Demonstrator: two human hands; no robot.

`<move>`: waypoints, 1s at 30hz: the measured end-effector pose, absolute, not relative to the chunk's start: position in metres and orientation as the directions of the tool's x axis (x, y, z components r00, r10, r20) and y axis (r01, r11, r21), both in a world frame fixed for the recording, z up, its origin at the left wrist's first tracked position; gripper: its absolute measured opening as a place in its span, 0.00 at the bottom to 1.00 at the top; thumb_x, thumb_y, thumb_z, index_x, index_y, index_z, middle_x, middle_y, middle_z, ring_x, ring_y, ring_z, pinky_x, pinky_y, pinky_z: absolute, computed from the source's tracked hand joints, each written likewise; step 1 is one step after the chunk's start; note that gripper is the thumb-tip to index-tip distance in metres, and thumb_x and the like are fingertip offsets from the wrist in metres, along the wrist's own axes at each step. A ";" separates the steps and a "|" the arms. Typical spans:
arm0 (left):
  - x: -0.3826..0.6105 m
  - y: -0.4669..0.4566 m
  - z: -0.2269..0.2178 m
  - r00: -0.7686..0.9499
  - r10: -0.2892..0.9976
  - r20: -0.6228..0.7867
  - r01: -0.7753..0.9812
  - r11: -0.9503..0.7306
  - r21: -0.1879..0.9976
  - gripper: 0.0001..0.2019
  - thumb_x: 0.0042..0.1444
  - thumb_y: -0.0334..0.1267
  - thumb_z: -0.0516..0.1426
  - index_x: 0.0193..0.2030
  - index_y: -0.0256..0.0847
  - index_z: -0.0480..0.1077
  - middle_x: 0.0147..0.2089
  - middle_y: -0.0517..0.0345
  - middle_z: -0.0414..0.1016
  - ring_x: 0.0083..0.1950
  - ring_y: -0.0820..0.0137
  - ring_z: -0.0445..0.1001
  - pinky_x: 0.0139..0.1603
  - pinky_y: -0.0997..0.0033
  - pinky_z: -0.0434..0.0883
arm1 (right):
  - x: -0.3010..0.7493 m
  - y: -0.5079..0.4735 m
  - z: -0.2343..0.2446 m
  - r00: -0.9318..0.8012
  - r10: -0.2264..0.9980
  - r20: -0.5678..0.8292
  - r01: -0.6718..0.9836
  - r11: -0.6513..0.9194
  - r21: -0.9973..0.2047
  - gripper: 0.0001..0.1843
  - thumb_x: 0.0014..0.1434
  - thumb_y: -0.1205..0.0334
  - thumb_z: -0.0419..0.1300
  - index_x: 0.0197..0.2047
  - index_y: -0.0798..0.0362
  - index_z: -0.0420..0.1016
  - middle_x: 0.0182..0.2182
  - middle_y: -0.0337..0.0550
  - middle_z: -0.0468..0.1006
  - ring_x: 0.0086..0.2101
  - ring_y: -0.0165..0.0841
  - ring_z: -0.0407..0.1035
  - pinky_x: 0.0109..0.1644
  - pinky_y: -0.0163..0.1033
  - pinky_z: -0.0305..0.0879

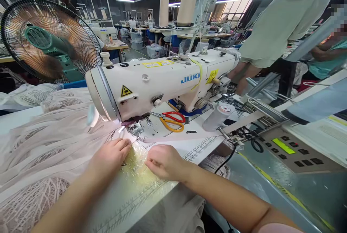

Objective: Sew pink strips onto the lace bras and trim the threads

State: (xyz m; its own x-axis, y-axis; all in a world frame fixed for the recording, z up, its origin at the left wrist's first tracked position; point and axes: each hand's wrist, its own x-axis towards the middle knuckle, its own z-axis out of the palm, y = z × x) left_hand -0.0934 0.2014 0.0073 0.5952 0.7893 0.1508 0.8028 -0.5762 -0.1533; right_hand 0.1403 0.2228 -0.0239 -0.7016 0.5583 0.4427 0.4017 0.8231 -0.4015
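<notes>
In the head view, my left hand (115, 153) is closed at the edge of pale pink lace fabric (67, 132), just in front of the sewing machine's needle area. My right hand (165, 162) is curled closed near the front of the machine bed; what its fingers hold, if anything, is hidden. Between both hands lies a shiny yellowish taped patch (139, 168) on the white table. The white sewing machine (146, 85) stands beyond them, its lamp lit by the needle. A pale band (187, 139) runs along the table from the right toward the needle area.
Scissors with red and orange handles (173, 123) lie on the machine bed. To their right stands a grey thread cone (219, 116). A control box (290, 150) and metal band feeder flank the right side. A large fan (48, 41) stands back left; a person (282, 23) stands back right.
</notes>
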 end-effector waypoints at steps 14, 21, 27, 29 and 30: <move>-0.095 0.201 0.010 0.577 0.804 0.141 0.816 -0.574 -0.068 0.18 0.57 0.25 0.46 0.47 0.38 0.74 0.51 0.49 0.76 0.46 0.62 0.75 0.45 0.61 0.73 | 0.105 0.227 0.006 -0.533 0.842 0.084 0.810 0.536 -0.236 0.09 0.66 0.66 0.49 0.40 0.56 0.70 0.39 0.49 0.74 0.36 0.38 0.72 0.37 0.39 0.65; -0.096 0.201 0.002 0.533 0.814 0.229 0.834 -0.551 0.020 0.16 0.60 0.27 0.47 0.45 0.41 0.74 0.46 0.50 0.76 0.48 0.63 0.73 0.48 0.62 0.71 | 0.177 0.180 0.047 -0.828 0.532 0.180 0.398 0.782 -0.479 0.16 0.70 0.58 0.45 0.31 0.52 0.64 0.29 0.43 0.72 0.31 0.31 0.66 0.34 0.34 0.64; -0.098 0.202 -0.006 0.510 0.819 0.262 0.834 -0.546 0.084 0.13 0.60 0.29 0.49 0.45 0.40 0.73 0.42 0.48 0.75 0.46 0.61 0.72 0.46 0.61 0.71 | 0.222 0.141 0.063 -0.989 0.138 -0.048 0.135 0.741 -0.658 0.28 0.70 0.46 0.35 0.32 0.49 0.68 0.28 0.46 0.76 0.32 0.31 0.70 0.34 0.34 0.65; -0.099 0.201 -0.006 0.505 0.824 0.257 0.837 -0.540 0.088 0.13 0.59 0.30 0.50 0.45 0.41 0.73 0.42 0.49 0.75 0.46 0.61 0.72 0.45 0.62 0.71 | 0.221 0.142 0.059 -0.982 0.176 -0.075 0.183 0.760 -0.623 0.24 0.70 0.50 0.40 0.33 0.50 0.70 0.28 0.45 0.77 0.31 0.32 0.70 0.33 0.35 0.64; -0.099 0.201 -0.006 0.502 0.827 0.252 0.839 -0.536 0.088 0.13 0.59 0.30 0.50 0.45 0.42 0.73 0.42 0.49 0.75 0.47 0.61 0.72 0.46 0.61 0.71 | 0.219 0.145 0.056 -0.972 0.226 -0.069 0.223 0.785 -0.578 0.21 0.70 0.53 0.43 0.33 0.51 0.71 0.28 0.44 0.77 0.30 0.32 0.70 0.33 0.35 0.64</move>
State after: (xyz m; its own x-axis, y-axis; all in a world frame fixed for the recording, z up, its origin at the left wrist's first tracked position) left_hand -0.0989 0.2013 -0.0062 0.5021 0.8272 0.2523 0.8395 -0.5363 0.0875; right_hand 0.2187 0.1452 0.0558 -0.9717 0.2260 -0.0686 0.2234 0.7851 -0.5776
